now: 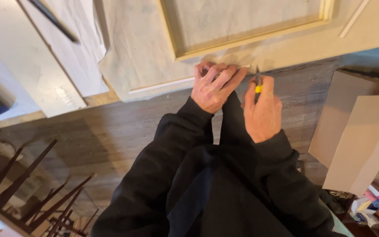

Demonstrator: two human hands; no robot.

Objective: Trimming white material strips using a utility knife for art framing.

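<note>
My left hand (213,87) presses flat on a thin pale wood strip (163,85) that lies along the lower edge of a pale panelled board (145,48). My right hand (263,109) is closed around a small tool with a yellow and black handle (258,85), its tip pointing up at the board's edge just right of my left fingers. Both arms wear black sleeves. The raised frame moulding (242,41) of the panel lies just above my hands.
Dark wood floor (110,131) is under the board. White sheets (66,48) lie at the upper left with a dark rod (53,19) on them. Cardboard boxes (360,131) stand at the right. Dark wooden legs (36,193) stick up at the lower left.
</note>
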